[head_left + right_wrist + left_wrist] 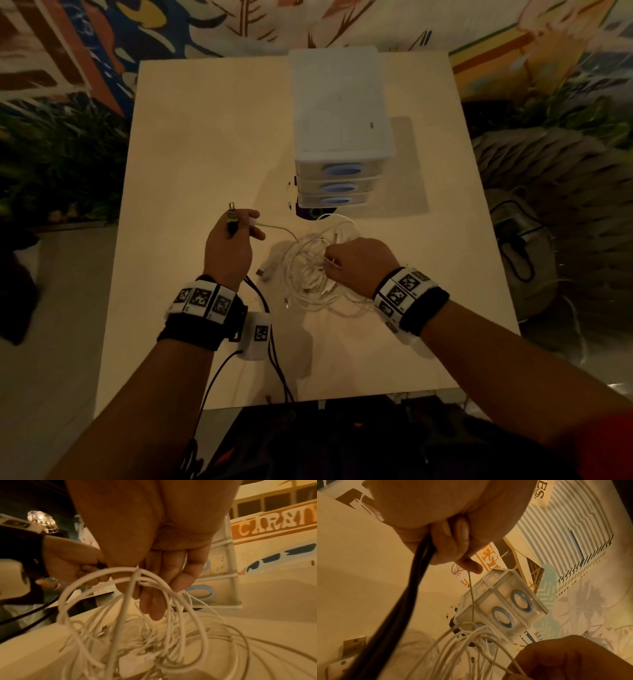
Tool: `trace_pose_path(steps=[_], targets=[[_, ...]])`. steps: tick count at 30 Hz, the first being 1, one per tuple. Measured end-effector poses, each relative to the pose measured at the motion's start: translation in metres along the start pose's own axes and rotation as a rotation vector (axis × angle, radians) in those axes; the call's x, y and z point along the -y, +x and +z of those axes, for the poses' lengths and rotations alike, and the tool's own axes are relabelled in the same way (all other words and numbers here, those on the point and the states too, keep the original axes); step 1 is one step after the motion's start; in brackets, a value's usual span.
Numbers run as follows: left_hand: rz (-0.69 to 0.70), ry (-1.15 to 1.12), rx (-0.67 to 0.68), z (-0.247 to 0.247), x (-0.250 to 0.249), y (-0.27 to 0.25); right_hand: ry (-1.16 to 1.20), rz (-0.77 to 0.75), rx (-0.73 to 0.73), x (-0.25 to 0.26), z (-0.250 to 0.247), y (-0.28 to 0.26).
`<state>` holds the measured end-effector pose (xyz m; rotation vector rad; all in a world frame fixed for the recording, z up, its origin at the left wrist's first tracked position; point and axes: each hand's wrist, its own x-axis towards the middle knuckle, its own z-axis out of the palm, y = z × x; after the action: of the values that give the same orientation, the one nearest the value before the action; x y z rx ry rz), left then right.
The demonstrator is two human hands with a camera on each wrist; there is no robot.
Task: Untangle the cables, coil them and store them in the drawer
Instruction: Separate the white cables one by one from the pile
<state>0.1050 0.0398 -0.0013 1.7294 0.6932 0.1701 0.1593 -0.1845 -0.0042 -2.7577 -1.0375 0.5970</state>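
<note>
A tangle of white cables (317, 274) lies on the table (205, 154) just in front of a white three-drawer unit (339, 137), all drawers closed. My left hand (241, 226) grips a black cable (418, 577) whose green-and-metal plug (232, 219) sticks up above the fist. It also pinches one white cable end (254, 222), and that strand runs right into the tangle. My right hand (334, 262) is curled round several white loops (137, 577) and holds them a little above the pile. The drawer unit (501, 601) stands behind both hands.
Black leads (274, 359) run from my left wrist over the table's near edge. A dark round mark (303, 212) lies at the unit's left front corner. A patterned rug surrounds the table, and a grey bag (520, 246) sits on the floor to the right.
</note>
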Motion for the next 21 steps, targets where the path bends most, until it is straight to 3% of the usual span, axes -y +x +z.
trace_pose_path(steps=[9,10,12,18,21], targets=[[-0.012,0.139,0.069,0.014,0.011,-0.007,-0.266,-0.183,0.047,0.001,-0.021,-0.017],[-0.006,0.173,0.089,0.017,0.011,-0.009,-0.308,-0.209,-0.006,-0.001,-0.018,-0.018],[0.019,0.236,0.118,0.021,0.009,-0.013,-0.217,-0.212,0.007,-0.002,-0.017,-0.019],[0.210,0.371,0.195,0.029,-0.007,-0.039,0.357,-0.005,0.038,-0.014,-0.019,-0.022],[0.306,0.580,0.386,0.033,-0.009,-0.054,0.561,0.092,0.036,-0.017,-0.018,-0.023]])
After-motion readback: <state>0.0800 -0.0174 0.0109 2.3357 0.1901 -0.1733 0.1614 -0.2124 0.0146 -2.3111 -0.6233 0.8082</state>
